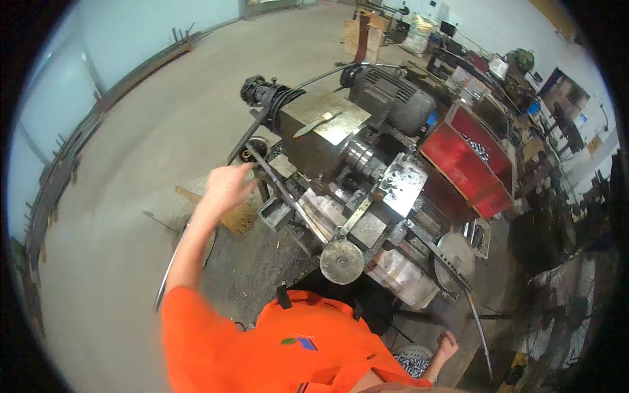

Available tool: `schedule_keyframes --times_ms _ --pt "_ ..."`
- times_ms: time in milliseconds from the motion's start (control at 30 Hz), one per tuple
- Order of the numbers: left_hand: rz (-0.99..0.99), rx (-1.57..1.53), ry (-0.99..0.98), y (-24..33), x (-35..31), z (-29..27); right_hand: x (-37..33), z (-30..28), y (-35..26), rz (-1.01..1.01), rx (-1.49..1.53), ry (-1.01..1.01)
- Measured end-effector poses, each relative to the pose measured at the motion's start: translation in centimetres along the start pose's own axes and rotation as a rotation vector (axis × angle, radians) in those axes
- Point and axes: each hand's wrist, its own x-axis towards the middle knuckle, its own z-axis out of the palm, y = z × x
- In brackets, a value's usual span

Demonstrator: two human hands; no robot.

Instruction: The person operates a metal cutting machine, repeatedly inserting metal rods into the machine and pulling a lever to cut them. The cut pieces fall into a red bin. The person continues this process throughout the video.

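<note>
My left hand (pixel 228 185) is stretched out at the left side of a small metal lathe (pixel 321 134). One finger points toward a long steel lever (pixel 288 196) and appears just short of it; the other fingers look loosely bent, with nothing visible in them. Low at the right, my right hand (pixel 447 346) is closed, its fingers curled in. Whatever it may hold is too small to make out. Close beside that hand stands a round basket (pixel 401 350) with many small shiny metal pieces. A round grey disc (pixel 341 261) sits at the front of the machine.
A red metal bin (pixel 452 164) with small metal parts stands behind the lathe, near a ribbed electric motor (pixel 393 98). A straw broom (pixel 239 219) lies on the floor at the left. A thin rod (pixel 479 331) juts toward me at the right. Long bars (pixel 72 154) line the left wall.
</note>
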Motion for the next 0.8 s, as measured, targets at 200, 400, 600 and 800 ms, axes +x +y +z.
schedule_keyframes --times_ms 200,400,600,800 --pt "0.450 -0.573 -0.235 15.6 2.0 2.3 -3.1 21.1 -21.2 -0.662 -0.228 -0.508" --pt "0.514 -1.116 -0.525 21.4 0.0 2.9 -6.2 30.5 -29.6 -1.129 -0.221 -0.674" --pt "0.355 -1.550 -0.602 18.9 -1.1 4.9 -7.3 32.4 -29.8 -0.996 -0.173 -0.803" --pt "0.412 -1.261 -0.397 17.8 -0.6 4.7 -6.4 33.0 -30.1 -0.897 -0.284 -1.008"
